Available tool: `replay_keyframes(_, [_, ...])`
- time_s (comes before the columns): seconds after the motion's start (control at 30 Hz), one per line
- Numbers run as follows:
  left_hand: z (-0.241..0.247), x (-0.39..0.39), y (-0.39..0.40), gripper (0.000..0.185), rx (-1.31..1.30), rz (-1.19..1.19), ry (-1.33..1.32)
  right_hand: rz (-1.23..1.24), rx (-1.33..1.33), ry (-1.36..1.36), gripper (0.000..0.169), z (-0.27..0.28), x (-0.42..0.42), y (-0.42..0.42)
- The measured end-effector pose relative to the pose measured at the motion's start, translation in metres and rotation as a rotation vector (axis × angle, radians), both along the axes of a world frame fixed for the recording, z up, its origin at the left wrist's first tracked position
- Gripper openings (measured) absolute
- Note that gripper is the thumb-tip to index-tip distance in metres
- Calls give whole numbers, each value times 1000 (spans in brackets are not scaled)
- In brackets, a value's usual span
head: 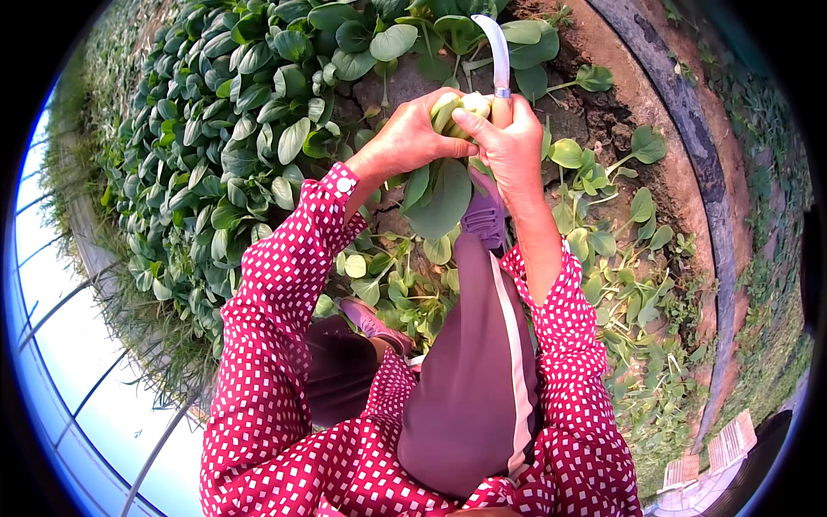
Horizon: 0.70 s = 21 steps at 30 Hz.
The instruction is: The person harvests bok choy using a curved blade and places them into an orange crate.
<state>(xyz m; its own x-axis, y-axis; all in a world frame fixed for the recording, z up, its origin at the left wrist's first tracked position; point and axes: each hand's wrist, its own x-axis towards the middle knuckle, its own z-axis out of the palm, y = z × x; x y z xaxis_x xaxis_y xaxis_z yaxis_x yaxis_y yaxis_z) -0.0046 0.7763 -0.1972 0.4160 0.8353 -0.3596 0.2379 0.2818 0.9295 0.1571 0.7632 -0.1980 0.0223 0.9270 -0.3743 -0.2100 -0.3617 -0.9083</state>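
Before me, at the upper middle, my left hand (pixel 413 134) grips a leafy green plant (pixel 440 200), its pale stalk bases turned up and its broad leaves hanging below. My right hand (pixel 510 139) touches those pale bases with its thumb while its fingers hold the wooden handle of a curved harvesting knife (pixel 501 55). The blade points up and away from me, clear of the plant. Between the hands, the root end (pixel 475 103) looks whitish. Part of the handle is hidden in my right palm.
Dense leafy greens (pixel 239 129) grow at the left and top. Loose leaves (pixel 620 297) lie on the soil at right and around my shoes (pixel 483 213). A dark hose or strip (pixel 707 168) curves along the right. Crates (pixel 730 443) stand at the lower right.
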Motion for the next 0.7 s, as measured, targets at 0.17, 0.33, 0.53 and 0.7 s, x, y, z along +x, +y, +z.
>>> replay_keyframes(0.17, [11, -11, 15, 45, 158, -339, 530, 338, -250, 123, 32, -19, 38, 5])
replay_keyframes(0.33, [-28, 2, 37, 31, 748, -527, 851, 180, -135, -309, 28, -43, 59, -3])
replay_keyframes(0.53, [-67, 53, 105, 11, 1019, -769, 1260, -91, 35, -550, 32, -60, 48, 3])
replay_keyframes(0.7, [-58, 28, 109, 20, 773, -701, 1459, -15, -162, -212, 30, -69, 16, 24])
